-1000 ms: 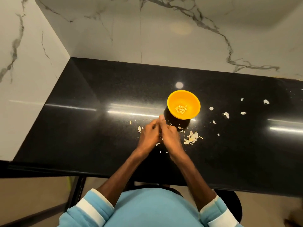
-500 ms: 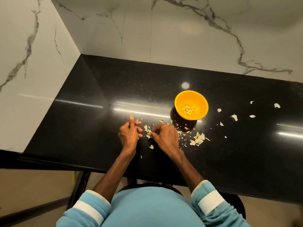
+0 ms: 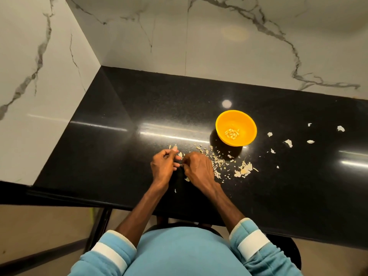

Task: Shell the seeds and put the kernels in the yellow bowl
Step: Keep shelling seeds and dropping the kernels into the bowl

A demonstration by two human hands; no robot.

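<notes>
The yellow bowl (image 3: 220,121) stands on the black counter (image 3: 123,148), right of centre, with a small heap of pale kernels (image 3: 232,133) at its bottom. My left hand (image 3: 162,167) and my right hand (image 3: 198,171) meet in front of me, left of and nearer than the bowl. Their curled fingertips pinch a small seed (image 3: 181,165) between them; most of it is hidden. A few loose seeds (image 3: 180,154) lie just beyond my fingers.
Broken shell pieces (image 3: 244,169) are strewn from my right hand toward the bowl, and more flakes (image 3: 288,142) lie to the bowl's right. Marble walls close the counter at the back and left. The counter's front edge runs under my forearms.
A second ago both hands were together close to the bowl. They moved left and apart, the left hand's fingers spread. Now the left hand's fingers have curled in to meet the right hand.
</notes>
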